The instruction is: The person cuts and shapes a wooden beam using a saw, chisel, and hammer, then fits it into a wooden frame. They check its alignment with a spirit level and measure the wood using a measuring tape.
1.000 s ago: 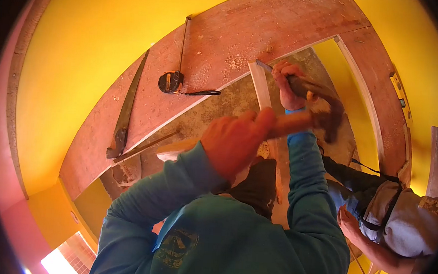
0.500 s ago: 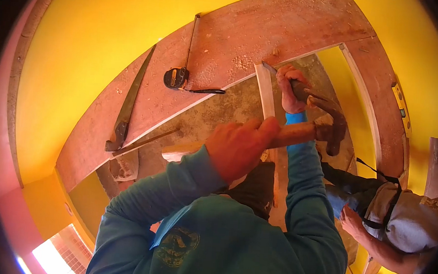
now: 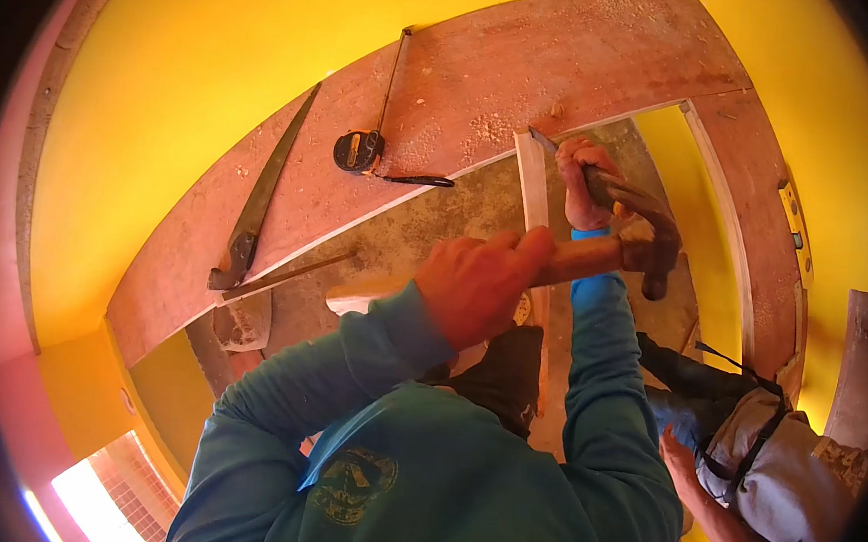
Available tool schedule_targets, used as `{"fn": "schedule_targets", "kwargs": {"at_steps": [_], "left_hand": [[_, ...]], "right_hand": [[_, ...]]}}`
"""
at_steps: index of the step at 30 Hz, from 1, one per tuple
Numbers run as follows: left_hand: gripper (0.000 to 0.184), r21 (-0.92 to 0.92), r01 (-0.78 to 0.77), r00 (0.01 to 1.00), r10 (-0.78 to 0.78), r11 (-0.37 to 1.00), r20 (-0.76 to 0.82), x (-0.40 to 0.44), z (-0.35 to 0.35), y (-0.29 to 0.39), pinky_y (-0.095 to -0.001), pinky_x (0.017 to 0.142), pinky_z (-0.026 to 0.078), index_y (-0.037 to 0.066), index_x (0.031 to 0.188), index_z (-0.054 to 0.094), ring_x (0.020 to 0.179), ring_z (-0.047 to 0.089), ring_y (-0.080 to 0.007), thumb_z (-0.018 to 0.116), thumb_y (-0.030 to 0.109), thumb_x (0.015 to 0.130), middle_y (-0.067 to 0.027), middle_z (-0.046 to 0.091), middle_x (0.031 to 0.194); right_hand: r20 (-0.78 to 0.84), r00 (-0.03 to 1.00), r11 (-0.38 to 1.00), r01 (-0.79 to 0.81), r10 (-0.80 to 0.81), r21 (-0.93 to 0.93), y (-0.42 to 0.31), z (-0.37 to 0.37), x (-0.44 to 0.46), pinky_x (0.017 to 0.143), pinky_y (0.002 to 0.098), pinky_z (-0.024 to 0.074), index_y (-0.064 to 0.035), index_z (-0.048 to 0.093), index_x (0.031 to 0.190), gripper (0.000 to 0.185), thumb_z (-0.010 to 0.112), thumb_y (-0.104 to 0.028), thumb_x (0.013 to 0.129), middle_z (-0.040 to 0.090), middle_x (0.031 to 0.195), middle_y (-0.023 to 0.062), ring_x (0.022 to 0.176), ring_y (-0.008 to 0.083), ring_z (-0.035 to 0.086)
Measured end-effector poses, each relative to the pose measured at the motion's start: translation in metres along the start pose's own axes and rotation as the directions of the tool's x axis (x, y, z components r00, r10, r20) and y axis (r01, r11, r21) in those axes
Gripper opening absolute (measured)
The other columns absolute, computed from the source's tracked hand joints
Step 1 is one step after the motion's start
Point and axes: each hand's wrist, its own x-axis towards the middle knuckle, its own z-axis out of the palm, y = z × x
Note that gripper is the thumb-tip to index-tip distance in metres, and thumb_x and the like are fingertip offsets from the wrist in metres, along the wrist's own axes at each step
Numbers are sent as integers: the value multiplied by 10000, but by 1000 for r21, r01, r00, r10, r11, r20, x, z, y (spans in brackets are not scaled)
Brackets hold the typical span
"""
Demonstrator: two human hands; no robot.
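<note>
My left hand (image 3: 483,284) is wrapped round the wooden handle of a claw hammer (image 3: 651,252), whose head is over my right forearm. Farther up, my right hand (image 3: 586,181) grips a chisel (image 3: 542,139), its metal tip at the upper end of a pale wooden strip (image 3: 534,183). The hammer's claw overlaps the chisel handle, so whether they touch I cannot tell. That strip meets the inner edge of a reddish board (image 3: 445,93) strewn with wood shavings.
A handsaw (image 3: 268,191) and a tape measure (image 3: 359,152), partly pulled out, lie on the board to the left. At the right edge is a yellow level (image 3: 794,228). Another person (image 3: 770,470) is at the lower right, one arm bent. A loose stick (image 3: 289,277) lies lower left.
The hammer, blurred a second ago, now shows sharply, its head slightly lower in view. Both hands keep their grips. The view has shifted slightly, and the other person appears lower.
</note>
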Motion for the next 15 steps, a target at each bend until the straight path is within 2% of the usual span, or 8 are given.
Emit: {"fn": "schedule_targets", "kwargs": {"at_steps": [3,6,7,9,12,15], "left_hand": [[218,9,27,1000,-27,1000,-4,3,0,-1,-505,545,431,73,937,415,662,569,-427,534,47,757,-183,572,750],[214,16,8,1000,-9,1000,16,1,-6,4,-501,566,456,76,949,426,685,607,-401,537,41,769,-173,588,777],[214,12,-10,1000,9,1000,25,0,-8,5,-499,577,470,78,956,431,695,626,-387,539,39,775,-167,596,793],[229,22,20,1000,-20,1000,1,5,1,-7,-503,553,442,74,943,424,673,589,-414,552,43,756,-181,582,771],[256,19,5,1000,-5,1000,-27,1,5,-12,-501,538,431,73,938,420,660,571,-425,574,41,736,-184,575,751],[281,-35,-4,1000,3,999,-25,-9,4,-15,-492,537,439,76,939,434,663,575,-420,602,48,715,-179,582,733]], "right_hand": [[-73,987,989,-145,142,-40,4,-1,-5,712,293,412,-89,454,817,163,610,-68,856,521,842,45,806,144,471],[19,1000,997,2,-1,-72,-3,-3,2,740,284,411,-88,464,831,154,615,-94,860,523,849,46,821,142,471],[-11,1000,995,-21,20,-93,0,-2,0,743,284,413,-86,469,836,148,614,-93,858,524,851,46,822,142,472],[-72,996,988,-68,59,-137,7,0,-8,748,284,416,-83,479,845,136,614,-92,856,525,855,46,826,142,476],[-5,999,998,-51,51,33,11,3,-5,746,296,421,-82,490,855,120,610,-77,849,532,867,48,810,145,484],[-3,995,994,-98,98,36,11,2,-4,747,320,426,-76,494,857,98,585,-40,850,539,849,58,787,160,493]]}}
